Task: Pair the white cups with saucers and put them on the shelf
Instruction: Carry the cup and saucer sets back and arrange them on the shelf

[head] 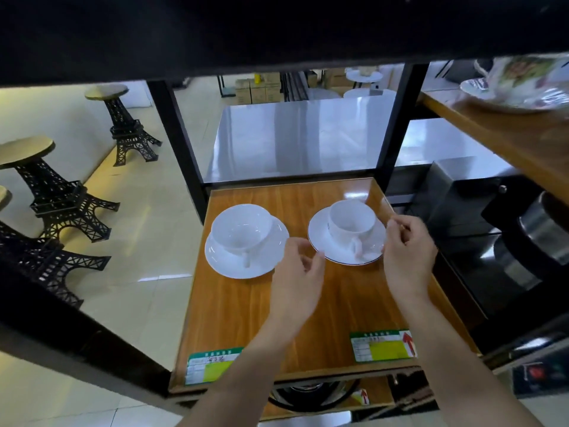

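Observation:
Two white cups stand on white saucers on the wooden shelf. The left cup sits on a plain saucer. On the right, a cup with its handle toward me rests on a dark-rimmed saucer. My left hand hovers at that saucer's near left edge, fingers apart, holding nothing. My right hand is at the saucer's right edge, fingers curled and loosely apart, with its fingertips very near or touching the rim.
A floral cup and saucer sit on a higher wooden shelf at the upper right. Black shelf posts frame the back. Two label stickers lie at the shelf's front edge. Tower-shaped stools stand on the floor at left; dark appliances at right.

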